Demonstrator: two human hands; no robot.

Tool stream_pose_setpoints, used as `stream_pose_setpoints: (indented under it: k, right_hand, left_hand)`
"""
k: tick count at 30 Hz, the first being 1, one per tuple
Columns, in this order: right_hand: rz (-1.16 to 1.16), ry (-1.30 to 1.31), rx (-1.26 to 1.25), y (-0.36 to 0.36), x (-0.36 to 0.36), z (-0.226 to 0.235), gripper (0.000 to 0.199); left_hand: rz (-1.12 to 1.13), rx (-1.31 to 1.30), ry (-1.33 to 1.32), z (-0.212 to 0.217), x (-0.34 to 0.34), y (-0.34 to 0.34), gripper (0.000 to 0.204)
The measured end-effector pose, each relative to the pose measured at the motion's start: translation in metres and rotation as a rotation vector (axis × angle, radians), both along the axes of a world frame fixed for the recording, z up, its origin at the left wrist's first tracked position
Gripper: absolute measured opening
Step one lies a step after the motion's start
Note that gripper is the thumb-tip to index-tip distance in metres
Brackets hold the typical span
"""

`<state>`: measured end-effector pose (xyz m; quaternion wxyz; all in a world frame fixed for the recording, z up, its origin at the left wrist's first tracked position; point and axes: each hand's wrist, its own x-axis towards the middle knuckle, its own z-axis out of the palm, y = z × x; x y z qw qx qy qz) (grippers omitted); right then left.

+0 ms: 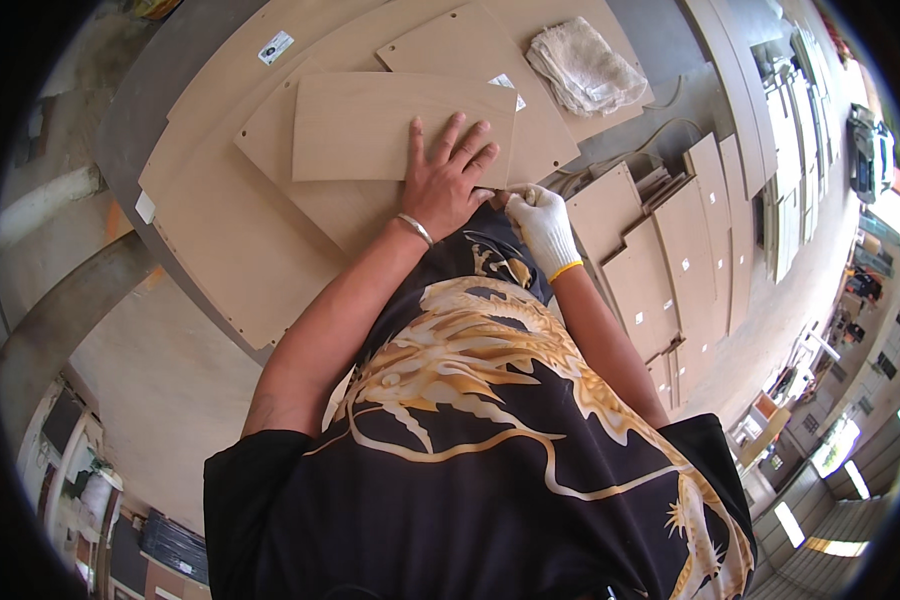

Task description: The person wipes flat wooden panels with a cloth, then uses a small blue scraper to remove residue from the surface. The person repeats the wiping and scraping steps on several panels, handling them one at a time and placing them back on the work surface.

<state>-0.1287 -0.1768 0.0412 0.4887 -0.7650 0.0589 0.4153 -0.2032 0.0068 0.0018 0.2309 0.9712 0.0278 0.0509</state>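
Observation:
My bare left hand (446,172), with a silver bracelet (416,229) at the wrist, lies with spread fingers on a small rectangular light-brown wooden panel (353,128). Its thumb reaches toward the panel's near right corner. Just beside that corner, my right hand (542,226) is closed in a white knit glove. Whatever its fingers pinch is too small or hidden to make out. Under the small panel lies a larger tilted panel (280,155) with holes near its corners. Another drilled panel (440,48) rests behind it, partly covered.
A crumpled whitish cloth (587,68) sits on the boards at the far right. Wide panels (205,215) spread over the grey work surface (135,120) at left. Stacked brown panels (660,265) stand to my right, near a loose cable (670,124).

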Motion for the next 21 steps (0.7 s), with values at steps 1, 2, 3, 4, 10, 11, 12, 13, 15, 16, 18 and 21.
stream_pose_setpoints:
  k: [1,2,3,4,10,11,12,13,15,16,18,21]
  right_hand:
    - [0.030,-0.077,-0.025,0.001,-0.002,-0.001,0.020]
    - [0.035,-0.090,-0.078,0.003,-0.003,-0.003,0.020]
    - [0.060,-0.119,-0.071,0.004,-0.002,-0.004,0.020]
    - [0.078,-0.167,-0.072,0.005,0.000,-0.005,0.020]
    - [0.321,-0.303,-0.223,0.004,0.018,-0.003,0.024]
    - [0.336,-0.296,-0.235,0.005,0.020,-0.003,0.025]
    - [0.353,-0.291,-0.246,0.006,0.023,-0.002,0.026]
    - [0.370,-0.278,-0.260,0.007,0.024,-0.002,0.026]
    - [0.421,-0.301,-0.301,0.009,0.028,-0.001,0.027]
    - [0.445,-0.298,-0.332,0.011,0.030,0.000,0.028]
    - [0.490,-0.283,-0.335,0.015,0.034,0.001,0.029]
    - [0.566,-0.372,-0.344,0.020,0.038,0.003,0.030]
  left_hand:
    - [0.002,0.000,-0.023,0.000,0.000,0.000,0.066]
    - [0.000,-0.001,-0.025,0.000,0.000,0.000,0.066]
    - [-0.004,-0.002,-0.001,0.000,0.000,0.000,0.065]
    - [-0.007,-0.003,-0.026,0.000,0.000,0.000,0.065]
    - [0.001,-0.010,-0.037,0.002,0.000,0.000,0.063]
    - [0.003,-0.010,-0.038,0.003,0.001,0.000,0.063]
    - [0.007,-0.010,-0.039,0.003,0.001,0.000,0.063]
    - [0.011,-0.017,-0.048,0.002,0.001,0.000,0.063]
    - [0.021,-0.027,-0.065,0.001,0.001,-0.001,0.061]
    - [0.023,-0.022,-0.065,0.001,0.001,-0.001,0.061]
    - [0.024,-0.018,-0.051,-0.001,0.001,-0.001,0.061]
    - [0.023,-0.006,-0.060,-0.002,0.001,-0.002,0.060]
